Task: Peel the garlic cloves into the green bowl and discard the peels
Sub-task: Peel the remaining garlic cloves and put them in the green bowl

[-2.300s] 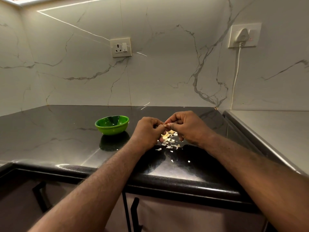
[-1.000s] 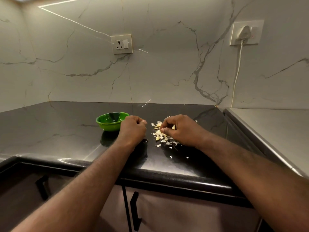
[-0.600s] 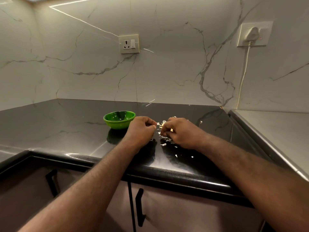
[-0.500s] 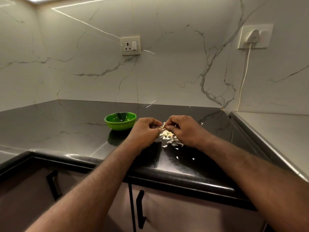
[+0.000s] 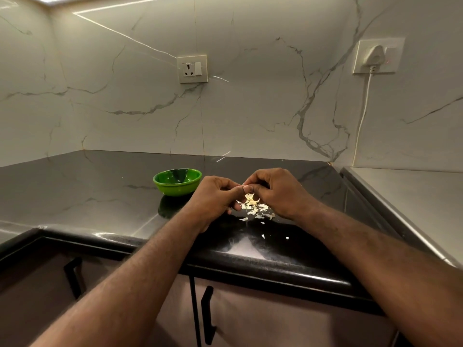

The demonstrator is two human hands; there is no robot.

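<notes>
Pale papery peels (image 5: 256, 209) scattered on counter (image 5: 100, 196) | left hand (image 5: 215, 196) and right hand (image 5: 278, 194) pinch barely-visible garlic clove (image 5: 245, 187) | green bowl (image 5: 177, 182) nearby

Green bowl (image 5: 177, 182) sits upright left of the scattered pale garlic peels (image 5: 255, 210).

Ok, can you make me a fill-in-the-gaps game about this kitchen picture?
1. The bowl on the countertop is ___.
2. The left hand and right hand pinch a garlic clove above the pile of ___.
3. The bowl stands on the ___ side of the hands.
Missing words: green; peels; left.
</notes>
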